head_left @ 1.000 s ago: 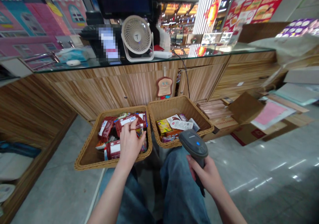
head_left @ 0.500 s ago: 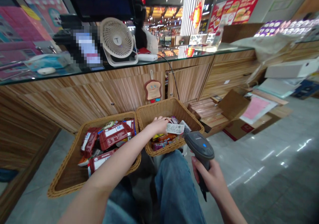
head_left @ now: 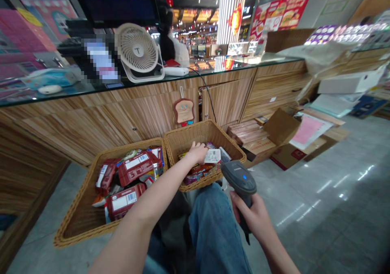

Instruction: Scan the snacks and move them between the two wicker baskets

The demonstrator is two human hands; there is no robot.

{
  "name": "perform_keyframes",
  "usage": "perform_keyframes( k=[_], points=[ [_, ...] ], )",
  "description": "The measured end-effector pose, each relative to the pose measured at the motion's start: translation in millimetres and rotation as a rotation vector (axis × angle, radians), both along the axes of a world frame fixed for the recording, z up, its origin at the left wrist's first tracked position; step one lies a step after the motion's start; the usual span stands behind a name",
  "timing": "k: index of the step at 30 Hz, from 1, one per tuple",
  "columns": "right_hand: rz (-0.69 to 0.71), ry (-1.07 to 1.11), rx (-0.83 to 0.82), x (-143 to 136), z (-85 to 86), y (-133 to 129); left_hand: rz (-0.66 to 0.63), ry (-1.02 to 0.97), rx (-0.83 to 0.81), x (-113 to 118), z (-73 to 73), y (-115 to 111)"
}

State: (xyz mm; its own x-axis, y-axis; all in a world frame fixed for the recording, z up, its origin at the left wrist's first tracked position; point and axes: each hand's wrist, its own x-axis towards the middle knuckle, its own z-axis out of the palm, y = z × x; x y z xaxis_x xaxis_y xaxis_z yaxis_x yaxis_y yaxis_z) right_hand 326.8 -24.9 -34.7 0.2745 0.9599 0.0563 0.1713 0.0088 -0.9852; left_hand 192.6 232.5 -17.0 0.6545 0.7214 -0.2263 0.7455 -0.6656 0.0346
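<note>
This is a shop, viewed from the staff side of a glass-topped wooden counter (head_left: 234,69). A monitor (head_left: 112,4) stands on it, and near the counter are a handheld barcode scanner (head_left: 239,176) and two wicker baskets (head_left: 195,135) of packaged snacks (head_left: 126,201) with printed barcodes. Beyond lies a brightly lit commercial hall with a striped column (head_left: 227,2) and a red food poster (head_left: 280,14). Cardboard cartons (head_left: 282,154) sit on the glossy floor (head_left: 329,209); purple packages (head_left: 321,34) line the far right.
</note>
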Motion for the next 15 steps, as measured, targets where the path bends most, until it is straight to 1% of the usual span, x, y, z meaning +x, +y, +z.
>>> perform_keyframes(
  k=[2, 4, 7, 10, 13, 15],
  points=[
    [0.009, 0.008, -0.004, -3, 2.5, 0, 0.033, -0.049, 0.07, -13, 13.2, -10],
    [0.028, 0.01, -0.014, -6, 7.0, 0, 0.078, -0.128, 0.164, -32, 26.0, -25],
    [0.083, 0.006, -0.039, -14, 16.2, 0, 0.151, -0.354, 0.365, -64, 37.7, -57],
    [0.127, -0.007, -0.044, -26, 25.2, 1, 0.252, -0.516, 0.532, -95, 37.7, -95],
    [0.172, -0.028, -0.039, -39, 32.9, 0, 0.376, -0.603, 0.635, -119, 30.4, -129],
    [0.196, -0.035, -0.034, -47, 37.1, -1, 0.432, -0.639, 0.686, -131, 24.4, -145]
  ],
)
